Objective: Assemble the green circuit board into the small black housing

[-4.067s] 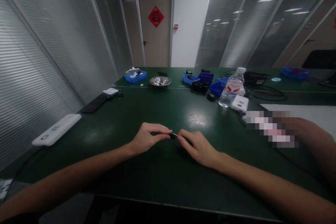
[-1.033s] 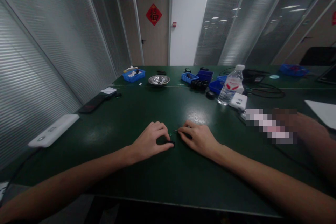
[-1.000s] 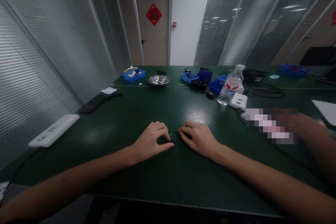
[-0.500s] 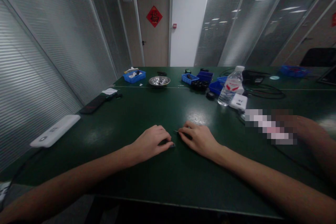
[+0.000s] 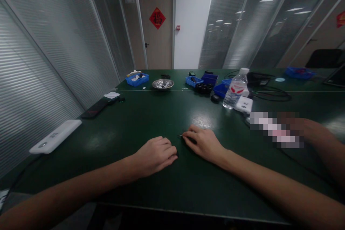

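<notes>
My left hand (image 5: 156, 154) lies on the green table (image 5: 151, 115) with its fingers curled down and together; whatever it covers is hidden. My right hand (image 5: 205, 143) rests a little to the right, its fingers pinched on a thin dark tool (image 5: 181, 136) whose metal tip points left toward the left hand. A narrow gap separates the two hands. Another person's hand (image 5: 312, 131) rests on the table at the right, partly blurred out.
A water bottle (image 5: 236, 88) and a white box (image 5: 244, 104) stand at the right. Blue bins (image 5: 209, 79), a metal bowl (image 5: 163, 84) and black cables (image 5: 271, 95) lie farther back. A white device (image 5: 55, 136) and a dark phone (image 5: 94, 108) line the left edge.
My left hand has flattened and slid back toward me, covering the small black part it held at its fingertips. The right hand has stayed in place with its tool.
</notes>
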### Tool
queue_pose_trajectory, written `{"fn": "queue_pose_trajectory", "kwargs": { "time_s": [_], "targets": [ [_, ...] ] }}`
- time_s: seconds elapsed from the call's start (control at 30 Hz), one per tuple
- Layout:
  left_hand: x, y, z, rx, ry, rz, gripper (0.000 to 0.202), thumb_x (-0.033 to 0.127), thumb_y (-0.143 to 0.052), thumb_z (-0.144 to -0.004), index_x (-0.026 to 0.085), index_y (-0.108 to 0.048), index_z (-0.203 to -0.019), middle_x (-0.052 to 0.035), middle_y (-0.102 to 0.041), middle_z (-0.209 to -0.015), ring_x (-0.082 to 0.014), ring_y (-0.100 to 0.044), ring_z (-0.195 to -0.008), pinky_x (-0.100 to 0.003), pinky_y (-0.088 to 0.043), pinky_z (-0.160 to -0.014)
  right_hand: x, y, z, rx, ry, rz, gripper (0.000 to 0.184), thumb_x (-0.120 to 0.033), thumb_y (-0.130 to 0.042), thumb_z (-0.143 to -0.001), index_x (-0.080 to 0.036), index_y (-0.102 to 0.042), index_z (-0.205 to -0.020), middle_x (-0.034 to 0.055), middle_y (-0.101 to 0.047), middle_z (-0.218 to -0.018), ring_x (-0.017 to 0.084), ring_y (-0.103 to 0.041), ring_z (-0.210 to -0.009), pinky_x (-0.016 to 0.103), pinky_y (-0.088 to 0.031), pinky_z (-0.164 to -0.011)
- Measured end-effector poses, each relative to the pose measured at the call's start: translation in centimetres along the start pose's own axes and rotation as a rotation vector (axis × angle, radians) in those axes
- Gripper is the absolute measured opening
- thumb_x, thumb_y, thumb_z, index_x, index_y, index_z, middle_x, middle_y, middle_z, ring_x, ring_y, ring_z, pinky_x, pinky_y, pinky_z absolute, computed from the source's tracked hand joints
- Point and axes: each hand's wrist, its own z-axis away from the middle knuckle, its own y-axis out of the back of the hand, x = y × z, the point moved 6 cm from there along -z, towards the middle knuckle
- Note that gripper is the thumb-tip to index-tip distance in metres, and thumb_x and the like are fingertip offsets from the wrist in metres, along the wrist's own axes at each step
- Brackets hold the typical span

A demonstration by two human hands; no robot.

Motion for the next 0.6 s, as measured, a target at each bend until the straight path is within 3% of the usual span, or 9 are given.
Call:
{"fn": "queue_pose_trajectory", "kwargs": {
  "time_s": [0.1,0.2,0.3,0.43,0.53,0.6],
  "targets": [
    [-3.7,0.5,1.2,-0.006,0.169,0.123,0.016,0.031,-0.056,-0.101,0.018,-0.065,-0.106,-0.0073,-0.070,-0.101,-0.0204,-0.066,-0.093,-0.032,-0.050,-0.082,0.0,0.1,0.0,-0.010,0.007,-0.003,0.031,-0.035,-0.047,-0.104,-0.024,-0.073,-0.117,0.0047,-0.065,-0.106,0.014,-0.062,-0.079,0.026,-0.044,-0.067],
    [-9.7,1.9,3.7,-0.004,0.388,0.215,0.021,0.037,-0.059,-0.099,0.019,-0.066,-0.109,-0.0062,-0.070,-0.107,-0.0203,-0.066,-0.095,-0.032,-0.051,-0.082,0.0,0.2,0.1,-0.013,0.017,-0.011,0.031,-0.035,-0.046,-0.105,-0.024,-0.073,-0.118,0.0051,-0.065,-0.106,0.014,-0.062,-0.079,0.027,-0.045,-0.067],
    [-16.4,3.9,7.2,0.002,0.630,0.228,0.028,0.045,-0.059,-0.096,0.020,-0.068,-0.106,-0.0061,-0.072,-0.111,-0.0227,-0.067,-0.098,-0.032,-0.051,-0.081,0.0,0.2,0.1,-0.012,0.017,-0.025,0.031,-0.034,-0.047,-0.105,-0.023,-0.072,-0.119,0.0058,-0.066,-0.106,0.014,-0.063,-0.081,0.027,-0.045,-0.068],
    [-24.1,6.2,12.3,0.067,0.830,0.129,0.032,0.050,-0.068,-0.086,0.020,-0.071,-0.098,-0.0057,-0.076,-0.103,-0.0266,-0.069,-0.099,-0.035,-0.051,-0.086,0.1,0.1,0.0,-0.019,0.020,-0.040,0.031,-0.035,-0.047,-0.104,-0.023,-0.072,-0.119,0.0057,-0.066,-0.106,0.014,-0.063,-0.081,0.027,-0.046,-0.069],
    [-29.0,6.7,16.6,0.110,1.012,0.198,0.046,0.049,-0.078,-0.074,0.020,-0.069,-0.108,-0.0052,-0.078,-0.102,-0.0266,-0.071,-0.100,-0.034,-0.053,-0.090,0.2,-0.1,-0.1,-0.022,0.012,-0.030,0.031,-0.035,-0.046,-0.105,-0.024,-0.072,-0.118,0.0050,-0.066,-0.106,0.015,-0.063,-0.080,0.027,-0.045,-0.068],
    [-31.2,6.7,19.0,0.079,1.074,0.262,0.060,0.050,-0.082,-0.069,0.018,-0.067,-0.118,-0.0060,-0.078,-0.105,-0.0256,-0.071,-0.101,-0.032,-0.054,-0.089,0.2,-0.2,-0.1,-0.017,0.007,-0.026,0.031,-0.035,-0.046,-0.105,-0.024,-0.072,-0.117,0.0046,-0.066,-0.106,0.015,-0.063,-0.080,0.027,-0.045,-0.068]
  ]
}}
